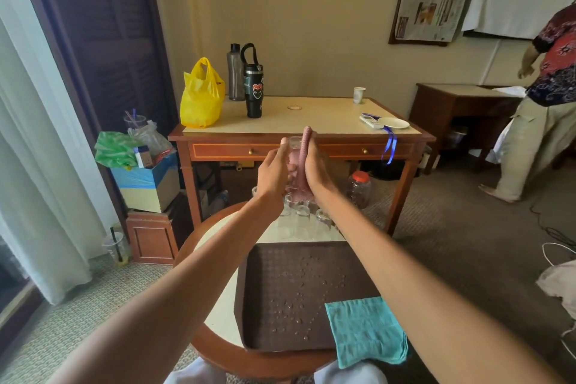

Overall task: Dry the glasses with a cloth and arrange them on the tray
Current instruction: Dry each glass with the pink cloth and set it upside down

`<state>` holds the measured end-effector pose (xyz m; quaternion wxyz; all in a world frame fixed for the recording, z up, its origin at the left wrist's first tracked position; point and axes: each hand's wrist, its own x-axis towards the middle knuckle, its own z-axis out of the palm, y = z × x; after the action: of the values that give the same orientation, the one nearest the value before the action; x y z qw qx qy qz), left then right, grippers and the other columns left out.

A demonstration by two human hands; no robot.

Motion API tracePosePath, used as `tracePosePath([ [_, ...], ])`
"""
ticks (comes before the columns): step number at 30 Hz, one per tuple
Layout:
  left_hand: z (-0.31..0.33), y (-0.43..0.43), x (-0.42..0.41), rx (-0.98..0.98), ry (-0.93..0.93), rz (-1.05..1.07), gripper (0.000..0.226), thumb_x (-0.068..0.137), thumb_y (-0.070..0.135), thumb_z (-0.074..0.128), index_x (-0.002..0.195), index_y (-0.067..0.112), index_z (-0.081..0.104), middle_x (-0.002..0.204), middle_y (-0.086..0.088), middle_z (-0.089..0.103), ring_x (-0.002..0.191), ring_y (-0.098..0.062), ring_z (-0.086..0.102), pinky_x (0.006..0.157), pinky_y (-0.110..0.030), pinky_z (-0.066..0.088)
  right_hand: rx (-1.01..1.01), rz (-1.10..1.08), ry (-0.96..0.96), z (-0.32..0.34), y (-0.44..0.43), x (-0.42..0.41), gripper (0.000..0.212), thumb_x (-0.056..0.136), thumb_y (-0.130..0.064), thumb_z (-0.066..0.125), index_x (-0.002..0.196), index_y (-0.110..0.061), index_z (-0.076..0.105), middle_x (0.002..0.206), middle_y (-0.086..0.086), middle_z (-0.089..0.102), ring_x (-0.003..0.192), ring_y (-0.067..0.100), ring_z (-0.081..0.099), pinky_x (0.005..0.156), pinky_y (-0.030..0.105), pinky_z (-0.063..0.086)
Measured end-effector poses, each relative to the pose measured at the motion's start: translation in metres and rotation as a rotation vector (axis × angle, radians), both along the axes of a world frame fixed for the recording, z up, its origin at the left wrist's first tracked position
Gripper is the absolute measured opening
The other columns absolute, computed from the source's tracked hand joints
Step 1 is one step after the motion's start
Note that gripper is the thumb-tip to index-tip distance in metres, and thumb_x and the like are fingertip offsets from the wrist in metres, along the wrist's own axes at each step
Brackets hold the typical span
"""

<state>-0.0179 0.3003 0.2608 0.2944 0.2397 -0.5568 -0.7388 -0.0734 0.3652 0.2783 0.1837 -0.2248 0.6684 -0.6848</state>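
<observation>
one glass [293, 162] held upright between both hands.

Both bare forearms extend forward and converge at chest height. Left hand [274, 173] raised, fingers wrapped around a glass [293, 162], fingertips up. Right hand [318, 170] pressed against it from the other side, palm inward, gripping a pink cloth [304, 159].

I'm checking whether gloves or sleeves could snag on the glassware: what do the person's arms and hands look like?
Both forearms are bare right to the bottom of the picture, with no sleeve showing. The left hand and right hand wear no gloves. No watch, bracelet or ring is visible from this angle, and no markings show.
</observation>
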Motion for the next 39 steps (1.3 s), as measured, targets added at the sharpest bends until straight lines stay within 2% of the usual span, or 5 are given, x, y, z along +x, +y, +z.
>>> tracePosePath([
  [5,0.000,-0.002,-0.002,-0.051,0.001,0.070,0.037,0.095,0.053,0.066,0.120,0.025,0.070,0.111,0.007,0.071,0.107,-0.012,0.065,0.080,-0.025,0.050,0.108,0.058,-0.009,-0.009,0.005,0.007,0.071,0.105,-0.054,0.004,0.153,-0.014,0.037,0.152,0.010,0.045,0.135,0.023,0.048,0.113,0.030,0.038],
  [10,-0.004,-0.011,-0.004,0.021,-0.023,0.089,0.041,0.096,0.053,0.065,0.120,0.020,0.067,0.112,0.000,0.072,0.105,-0.016,0.067,0.091,-0.036,0.056,0.196,0.045,0.162,-0.030,0.009,0.016,0.063,0.108,-0.049,0.017,0.119,-0.009,0.064,0.092,0.003,0.068,0.066,0.004,0.065,0.050,0.011,0.047],
  [27,0.001,0.003,-0.018,0.030,-0.087,0.086,0.067,0.087,0.067,0.066,0.135,0.020,0.067,0.132,-0.002,0.069,0.119,-0.021,0.064,0.105,-0.039,0.049,0.162,0.049,-0.046,-0.008,0.007,-0.011,0.074,0.104,-0.059,0.007,0.148,-0.015,0.046,0.140,0.013,0.056,0.131,0.030,0.053,0.096,0.030,0.042],
  [33,0.000,-0.008,-0.021,0.007,-0.081,0.126,0.076,0.085,0.076,0.058,0.137,0.021,0.055,0.128,-0.003,0.064,0.117,-0.022,0.061,0.106,-0.047,0.048,0.112,-0.007,0.162,-0.026,0.001,-0.004,0.061,0.108,-0.047,0.021,0.112,-0.007,0.066,0.100,0.013,0.070,0.072,0.015,0.067,0.058,0.015,0.052],
  [39,-0.006,-0.011,-0.024,0.072,-0.053,0.086,0.036,0.102,0.057,0.052,0.113,0.026,0.066,0.098,0.007,0.067,0.094,-0.010,0.062,0.098,-0.043,0.052,0.078,-0.053,0.207,-0.027,-0.015,-0.012,0.036,0.096,-0.066,0.036,0.094,-0.033,0.048,0.096,-0.003,0.063,0.091,0.015,0.065,0.094,0.047,0.055],
])
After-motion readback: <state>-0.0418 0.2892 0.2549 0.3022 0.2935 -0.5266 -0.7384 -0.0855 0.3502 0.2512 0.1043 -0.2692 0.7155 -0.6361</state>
